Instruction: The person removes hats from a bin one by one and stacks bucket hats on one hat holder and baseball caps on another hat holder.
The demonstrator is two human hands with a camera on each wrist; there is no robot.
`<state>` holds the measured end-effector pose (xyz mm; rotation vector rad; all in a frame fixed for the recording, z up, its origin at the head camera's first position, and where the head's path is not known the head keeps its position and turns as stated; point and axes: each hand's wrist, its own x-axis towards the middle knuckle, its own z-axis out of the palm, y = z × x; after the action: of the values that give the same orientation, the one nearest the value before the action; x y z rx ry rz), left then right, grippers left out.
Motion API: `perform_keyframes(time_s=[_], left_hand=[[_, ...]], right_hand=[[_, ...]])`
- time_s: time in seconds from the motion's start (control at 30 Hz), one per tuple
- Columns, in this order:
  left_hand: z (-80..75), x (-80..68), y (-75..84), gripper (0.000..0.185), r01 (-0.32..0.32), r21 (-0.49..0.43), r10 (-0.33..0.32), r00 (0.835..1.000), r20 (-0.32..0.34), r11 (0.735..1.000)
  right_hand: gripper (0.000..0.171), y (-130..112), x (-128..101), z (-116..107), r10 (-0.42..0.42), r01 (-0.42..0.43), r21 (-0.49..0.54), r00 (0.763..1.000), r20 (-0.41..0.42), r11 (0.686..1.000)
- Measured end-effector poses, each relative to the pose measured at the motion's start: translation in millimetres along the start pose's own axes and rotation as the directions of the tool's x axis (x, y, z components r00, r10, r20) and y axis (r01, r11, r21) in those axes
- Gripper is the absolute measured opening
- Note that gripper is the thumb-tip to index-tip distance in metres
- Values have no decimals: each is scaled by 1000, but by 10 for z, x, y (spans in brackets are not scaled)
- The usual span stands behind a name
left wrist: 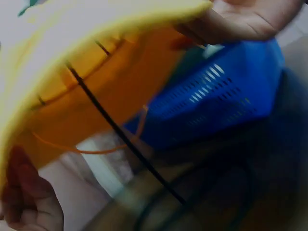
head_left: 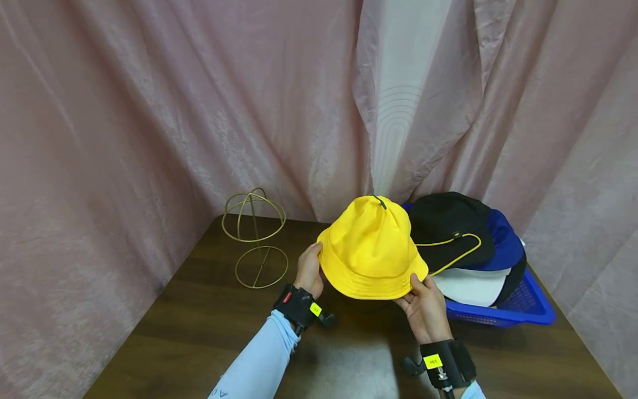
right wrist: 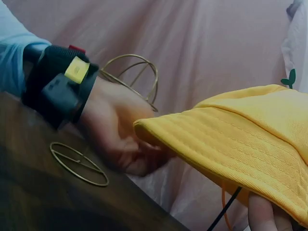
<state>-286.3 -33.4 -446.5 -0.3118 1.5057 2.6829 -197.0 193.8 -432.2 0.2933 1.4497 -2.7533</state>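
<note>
A yellow bucket hat (head_left: 371,249) with a small green sprout on top is held brim down by both hands. At the left side of the brim, my left hand (head_left: 310,271) grips the edge. My right hand (head_left: 428,310) pinches the brim's right front, thumb above and fingers beneath. Under the hat, a dark rod (left wrist: 120,132) runs from its inside down to dark rings (left wrist: 192,192) on the table, partly blurred. An orange cord (left wrist: 91,151) dangles from the hat. In the head view the hat hides the rod.
Left of the hat stands a gold wire hat stand (head_left: 256,241), bare. A blue basket (head_left: 535,310) on the right holds several hats, among them a black hat (head_left: 443,216) with a yellow cord and a white-brimmed one (head_left: 473,285). Pink curtains (head_left: 279,100) hang behind the table.
</note>
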Motion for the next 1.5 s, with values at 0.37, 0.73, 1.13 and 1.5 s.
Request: perform_keyframes(time_s=[0.37,0.73,1.13,1.5], left_hand=[[-122,-255,-619,16,-458,781,201,889,412,426],[-77,-438,-782,32,-558,830,84,827,556,-3],[124,-683,-760,27,-631,765,73,775,627,129],[334,-801,-770,31,-639,735,-38,748,662,227]], right_hand=[[33,97,-13,-2,29,-26,-105,999,25,994],[48,54,-173,-145,-75,73,-593,997,21,802],[27,-408,-256,-854,-616,276,-952,729,298,-133],[28,-561,-312,-1232,-550,254,-954,781,298,-156]])
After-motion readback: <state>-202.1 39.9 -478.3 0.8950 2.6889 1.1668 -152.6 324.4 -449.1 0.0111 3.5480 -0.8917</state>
